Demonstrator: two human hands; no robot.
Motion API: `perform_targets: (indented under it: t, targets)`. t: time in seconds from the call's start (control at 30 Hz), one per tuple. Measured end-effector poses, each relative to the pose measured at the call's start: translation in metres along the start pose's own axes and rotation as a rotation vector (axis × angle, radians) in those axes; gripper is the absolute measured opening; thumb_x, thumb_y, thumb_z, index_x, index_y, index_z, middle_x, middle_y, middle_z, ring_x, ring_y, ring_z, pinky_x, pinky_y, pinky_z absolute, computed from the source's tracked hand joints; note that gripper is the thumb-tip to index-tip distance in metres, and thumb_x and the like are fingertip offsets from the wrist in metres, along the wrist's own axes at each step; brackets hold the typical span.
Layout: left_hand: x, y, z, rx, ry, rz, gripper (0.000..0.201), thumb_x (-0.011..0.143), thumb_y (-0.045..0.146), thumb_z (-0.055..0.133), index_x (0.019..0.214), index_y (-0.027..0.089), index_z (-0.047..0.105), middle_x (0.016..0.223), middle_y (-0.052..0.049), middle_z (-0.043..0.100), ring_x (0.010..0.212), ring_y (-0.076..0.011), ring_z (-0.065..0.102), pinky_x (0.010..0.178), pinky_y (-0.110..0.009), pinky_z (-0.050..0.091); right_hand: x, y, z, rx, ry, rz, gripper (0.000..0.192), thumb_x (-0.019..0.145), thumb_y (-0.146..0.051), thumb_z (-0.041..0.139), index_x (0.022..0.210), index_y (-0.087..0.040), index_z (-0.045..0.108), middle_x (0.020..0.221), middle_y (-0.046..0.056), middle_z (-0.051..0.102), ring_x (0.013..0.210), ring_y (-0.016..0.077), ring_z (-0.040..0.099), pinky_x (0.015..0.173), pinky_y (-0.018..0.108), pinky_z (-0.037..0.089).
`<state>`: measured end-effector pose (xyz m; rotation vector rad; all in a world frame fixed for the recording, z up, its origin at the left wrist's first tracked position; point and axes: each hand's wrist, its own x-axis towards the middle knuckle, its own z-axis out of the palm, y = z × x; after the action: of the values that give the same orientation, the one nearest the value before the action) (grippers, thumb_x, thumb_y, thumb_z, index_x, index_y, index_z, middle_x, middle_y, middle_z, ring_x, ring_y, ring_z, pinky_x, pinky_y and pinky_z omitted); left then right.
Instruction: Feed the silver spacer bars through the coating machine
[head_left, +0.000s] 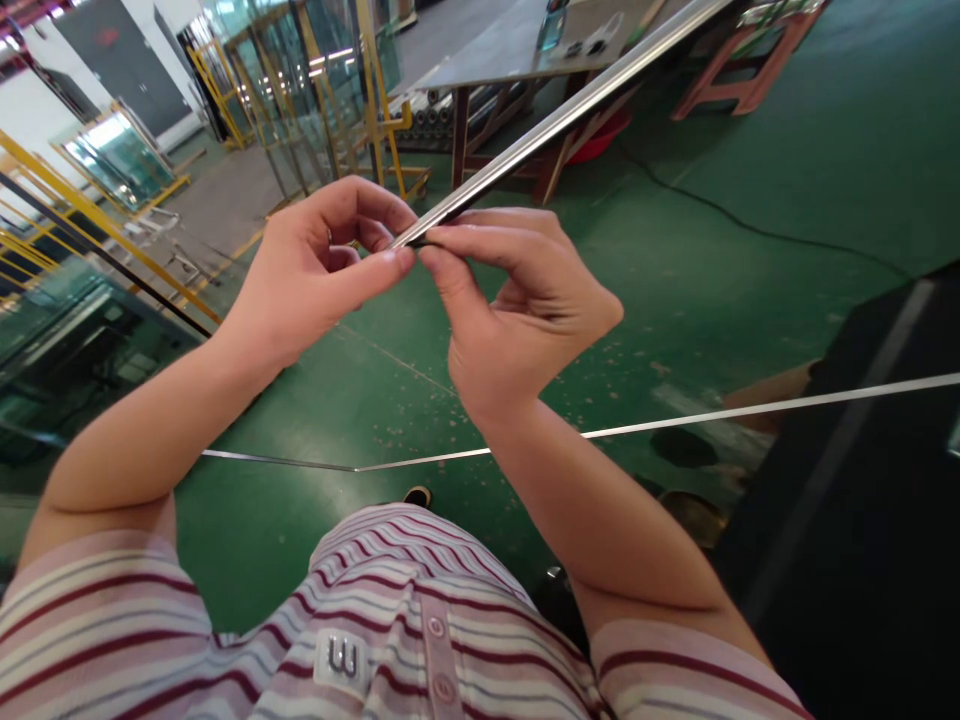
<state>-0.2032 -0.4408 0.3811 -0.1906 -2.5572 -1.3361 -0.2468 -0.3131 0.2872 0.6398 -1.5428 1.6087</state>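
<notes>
Head view: left hand (300, 270) and right hand (529, 300) are up out front, fingertips almost meeting at the near end of a silver metal strip (570, 125).
Left grip: narrow pinch, thumb and fingers closed on the strip's end, other fingers curled loosely behind.
Right grip: also a tight pinch, thumb and forefinger on a tiny dark piece (421, 241) right at that same end; too small to tell what it is, tbh.
Wrists and arms: left forearm slants in from the left, right wrist bent sharply with the knuckles out to the right, both elbows bent.
Main strip: tilted, running from the fingertips to the upper right.
Lower strip: a thin, bent silver strip (712, 412) passes behind the forearms.
Right side: big black surface (847, 520).
Farther off: counter (487, 50) with a bottle (553, 27) on it, reddish stool (739, 70), glass panes (281, 95) on the left.
</notes>
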Motion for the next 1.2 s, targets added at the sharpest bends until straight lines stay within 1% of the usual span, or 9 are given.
perform_targets:
  t: [0.1, 0.3, 0.43, 0.53, 0.6, 0.67, 0.83, 1.07, 1.2]
  targets:
    - [0.000, -0.001, 0.001, -0.048, 0.003, 0.031, 0.019, 0.078, 0.030, 0.075, 0.092, 0.021, 0.067, 0.087, -0.004, 0.063, 0.074, -0.0130, 0.055, 0.054, -0.025, 0.038, -0.001, 0.002, 0.001, -0.026, 0.013, -0.039, 0.022, 0.100, -0.041, 0.053, 0.099, -0.027, 0.070, 0.097, 0.003, 0.070, 0.100, 0.0247, 0.069, 0.090, 0.052, 0.057]
    - [-0.001, 0.002, 0.003, 0.000, 0.030, -0.034, 0.022, 0.077, 0.031, 0.074, 0.092, 0.021, 0.063, 0.085, -0.003, 0.061, 0.071, -0.0123, 0.053, 0.052, -0.026, 0.038, -0.003, 0.007, 0.002, 0.080, 0.002, 0.021, 0.021, 0.098, -0.042, 0.056, 0.110, -0.029, 0.068, 0.105, 0.003, 0.068, 0.106, 0.0259, 0.067, 0.095, 0.052, 0.055]
    - [-0.002, 0.002, 0.003, 0.043, 0.035, -0.067, 0.022, 0.077, 0.033, 0.073, 0.092, 0.022, 0.061, 0.079, -0.002, 0.061, 0.068, -0.0136, 0.053, 0.051, -0.028, 0.038, 0.002, 0.003, -0.002, 0.126, 0.108, -0.119, 0.009, 0.095, -0.027, 0.063, 0.102, -0.029, 0.067, 0.096, 0.000, 0.069, 0.097, 0.0209, 0.069, 0.089, 0.042, 0.057]
    - [-0.003, 0.000, 0.003, 0.052, 0.034, -0.056, 0.021, 0.078, 0.034, 0.072, 0.092, 0.022, 0.061, 0.078, -0.002, 0.060, 0.068, -0.0138, 0.053, 0.051, -0.028, 0.039, 0.005, -0.005, -0.008, 0.017, 0.017, -0.097, 0.005, 0.097, -0.023, 0.059, 0.097, -0.025, 0.064, 0.095, 0.003, 0.069, 0.098, 0.0204, 0.068, 0.092, 0.039, 0.056]
    - [-0.003, 0.000, 0.003, 0.040, 0.023, -0.031, 0.020, 0.079, 0.032, 0.072, 0.092, 0.021, 0.061, 0.079, -0.002, 0.060, 0.069, -0.0135, 0.053, 0.053, -0.028, 0.040, 0.007, -0.008, -0.011, -0.123, -0.075, -0.045, 0.011, 0.100, -0.028, 0.053, 0.096, -0.023, 0.062, 0.096, 0.006, 0.067, 0.100, 0.0209, 0.068, 0.094, 0.039, 0.056]
    - [-0.003, -0.001, 0.003, 0.019, 0.007, -0.004, 0.019, 0.079, 0.029, 0.073, 0.091, 0.021, 0.062, 0.081, -0.002, 0.059, 0.070, -0.0130, 0.053, 0.054, -0.027, 0.041, 0.007, -0.008, -0.011, -0.149, -0.071, -0.034, 0.013, 0.100, -0.029, 0.053, 0.094, -0.022, 0.061, 0.095, 0.006, 0.066, 0.097, 0.0207, 0.068, 0.091, 0.040, 0.057]
    - [0.000, -0.007, 0.006, -0.041, -0.015, 0.121, 0.017, 0.078, 0.026, 0.072, 0.091, 0.017, 0.064, 0.079, -0.001, 0.055, 0.074, -0.0106, 0.054, 0.057, -0.022, 0.038, 0.006, -0.002, -0.005, 0.133, 0.045, -0.027, 0.015, 0.097, -0.033, 0.057, 0.087, -0.022, 0.062, 0.089, 0.000, 0.064, 0.092, 0.0185, 0.069, 0.089, 0.042, 0.058]
    - [0.000, -0.007, 0.009, -0.058, -0.021, 0.159, 0.014, 0.078, 0.017, 0.068, 0.092, 0.014, 0.065, 0.079, 0.000, 0.055, 0.077, -0.0089, 0.054, 0.059, -0.019, 0.036, 0.002, 0.002, 0.000, 0.261, 0.108, 0.051, 0.023, 0.095, -0.045, 0.060, 0.085, -0.024, 0.062, 0.088, -0.002, 0.064, 0.095, 0.0166, 0.068, 0.094, 0.040, 0.058]
    - [-0.001, -0.004, 0.009, -0.062, -0.025, 0.168, 0.014, 0.077, 0.014, 0.068, 0.091, 0.014, 0.064, 0.079, -0.001, 0.056, 0.076, -0.0092, 0.053, 0.058, -0.019, 0.035, 0.000, 0.002, 0.003, 0.326, 0.088, 0.118, 0.025, 0.096, -0.049, 0.057, 0.088, -0.025, 0.063, 0.093, -0.002, 0.066, 0.105, 0.0187, 0.068, 0.098, 0.041, 0.057]
